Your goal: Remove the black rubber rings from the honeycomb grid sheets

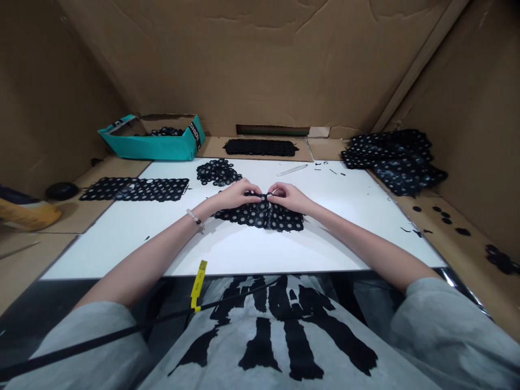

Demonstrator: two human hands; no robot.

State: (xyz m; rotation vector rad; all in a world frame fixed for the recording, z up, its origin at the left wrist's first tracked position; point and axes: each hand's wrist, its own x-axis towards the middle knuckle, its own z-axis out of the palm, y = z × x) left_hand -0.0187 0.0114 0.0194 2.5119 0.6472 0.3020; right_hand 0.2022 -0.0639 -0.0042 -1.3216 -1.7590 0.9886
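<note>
Hands (pixel 236 195) pinch black sheet (pixel 248 216) at its far edge, tabletop (pixel 357 216) stretching either side.

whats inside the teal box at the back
Black ring-like pieces show inside the teal box, heaped above its front wall. That wall covers the bottom, so anything lower down cannot be seen.

Passing room over white board (pixel 357 197) right of hands (pixel 290 198); ring pile (pixel 218 172), teal box (pixel 156 148) obstruct far left.
</note>
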